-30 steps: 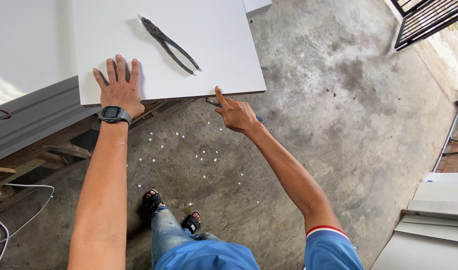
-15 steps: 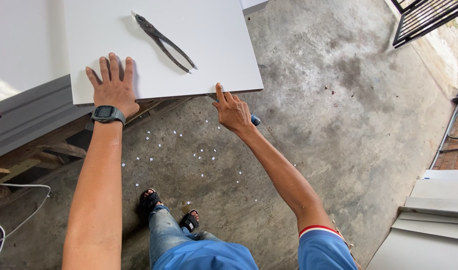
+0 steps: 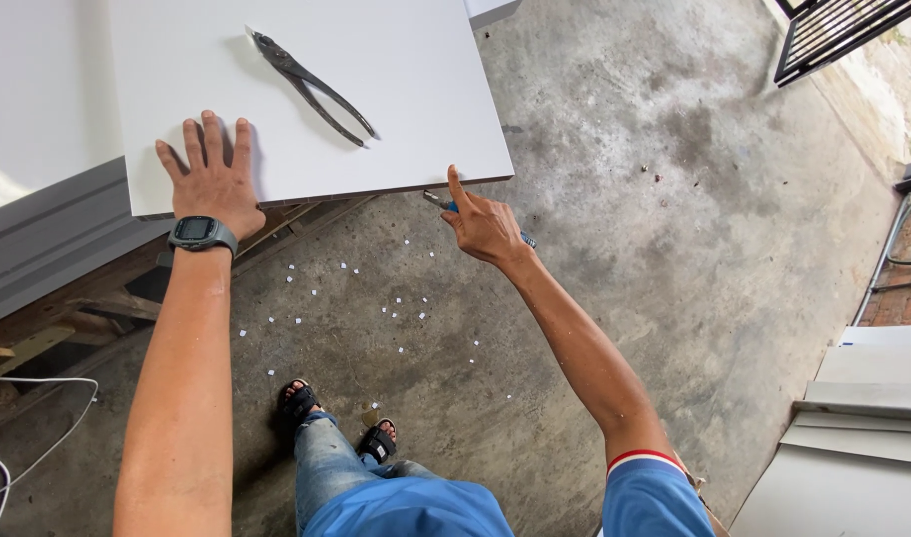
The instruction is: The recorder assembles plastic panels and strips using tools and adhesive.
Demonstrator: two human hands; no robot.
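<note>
Single head-worn view, looking steeply down from standing height past both outstretched arms onto the flat white rectangular panel (image 3: 316, 89), near and ahead, and the grey stained concrete floor (image 3: 674, 219) below.

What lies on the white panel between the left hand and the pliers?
Nothing: in the head view, bare white panel separates the left hand from the pliers.

left hand (image 3: 212, 179) flat, fingers (image 3: 207, 134) spread
</note>
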